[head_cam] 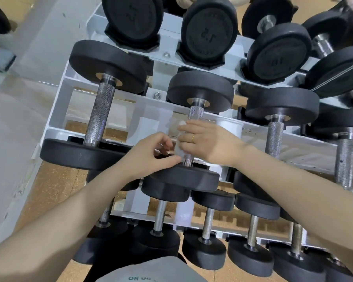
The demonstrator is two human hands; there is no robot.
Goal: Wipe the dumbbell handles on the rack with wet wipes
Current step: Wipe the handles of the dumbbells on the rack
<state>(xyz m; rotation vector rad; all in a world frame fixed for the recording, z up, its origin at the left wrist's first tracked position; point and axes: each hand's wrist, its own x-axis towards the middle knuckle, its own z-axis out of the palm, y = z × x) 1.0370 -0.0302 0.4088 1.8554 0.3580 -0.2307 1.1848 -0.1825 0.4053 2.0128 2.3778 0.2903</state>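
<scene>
- Wrapping a white wet wipe [179,143] round the middle handle [195,113] of the rack's [55,110] second tier, the right hand [208,143] has its fingers curled over wipe and bar; the left hand [151,153] pinches the wipe's lower edge just above that dumbbell's near weight [186,178].
- The wipe looks bunched, not spread flat. On the rough bar it could snag or tear, leaving the upper stretch of the handle, bare above the right hand, unwiped.
- With both hands working close to the near weight, a fingertip could get caught where the bar meets it if the dumbbell rolls in its cradle.
- Pushing hard along the bar might shift the dumbbell towards the neighbouring one [98,110] left of it.
- A white cup [229,128] stands on the rack rail just behind the right hand; a backward sweep of the wrist could tip it.
</scene>
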